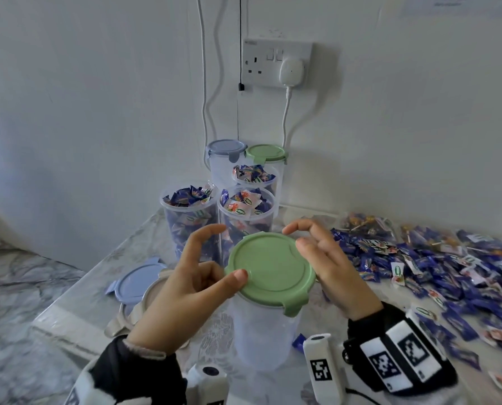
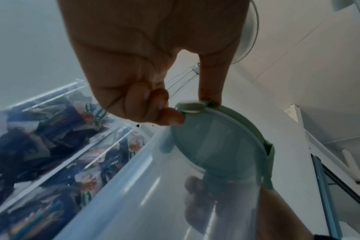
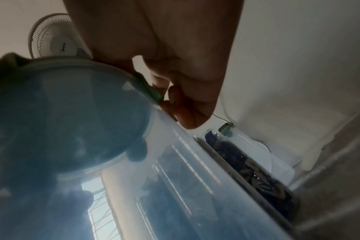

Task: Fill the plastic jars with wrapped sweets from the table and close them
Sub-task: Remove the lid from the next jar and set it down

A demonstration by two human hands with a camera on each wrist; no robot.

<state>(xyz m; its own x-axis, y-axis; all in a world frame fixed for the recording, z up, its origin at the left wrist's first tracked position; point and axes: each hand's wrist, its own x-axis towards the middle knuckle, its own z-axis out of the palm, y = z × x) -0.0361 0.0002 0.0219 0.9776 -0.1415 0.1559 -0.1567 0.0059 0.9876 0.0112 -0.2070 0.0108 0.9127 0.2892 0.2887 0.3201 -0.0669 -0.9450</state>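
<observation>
1. White wall (image 1: 97,97) backs the desk (image 1: 77,290); a double socket (image 1: 276,64) with one plug sits above it.
2. Wrapped sweets (image 1: 436,264) lie scattered on the desk's right side.
3. Three open filled jars (image 1: 245,211) stand near the wall.
4. Front jar (image 1: 261,331) carries a green lid (image 1: 270,270).
5. Left hand (image 1: 185,290) grip: thumb on lid top, fingers curled at a lid clip.
6. Right hand (image 1: 328,258) grip: fingers curled at the lid's right edge.

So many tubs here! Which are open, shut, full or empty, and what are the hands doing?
Near jar: empty, green lid on.
Three jars behind: lidless, full of sweets.
Two back jars: lidded.
Blue lid: loose on table.
Sweets: spread on table.
Left hand: pinching lid edge.
Right hand: fingers at lid clip.
</observation>
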